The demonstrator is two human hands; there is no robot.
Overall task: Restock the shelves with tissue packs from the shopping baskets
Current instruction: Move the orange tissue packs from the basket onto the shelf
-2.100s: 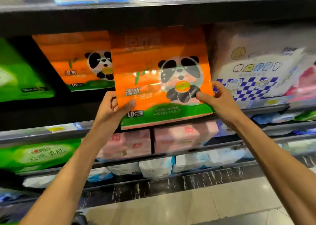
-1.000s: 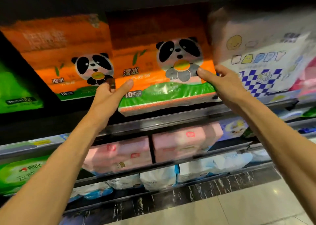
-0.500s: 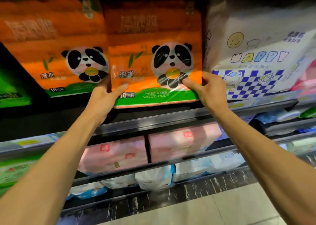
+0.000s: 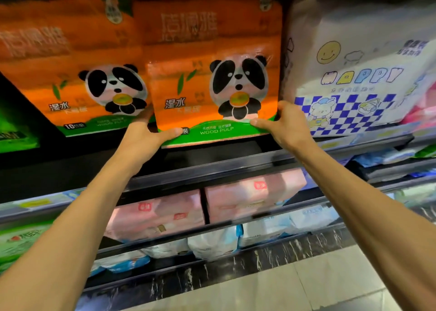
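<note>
An orange tissue pack with a panda print (image 4: 212, 74) stands upright on the upper shelf (image 4: 236, 159), between a matching orange panda pack (image 4: 70, 74) on its left and a white "HAPPY" pack (image 4: 354, 74) on its right. My left hand (image 4: 144, 140) grips its lower left corner, thumb across the green band. My right hand (image 4: 287, 126) grips its lower right corner, thumb on the front. The pack's base sits back from the shelf's front edge.
Green packs (image 4: 14, 126) lie at the far left of the same shelf. Pink packs (image 4: 247, 197) fill the shelf below, white and blue packs (image 4: 212, 244) the one under that. Pale floor tiles (image 4: 283, 287) show at the bottom.
Both hands have carried the orange pack up and back into the shelf gap, and it now stands in line with the matching pack. The view has closed in on the shelf.
</note>
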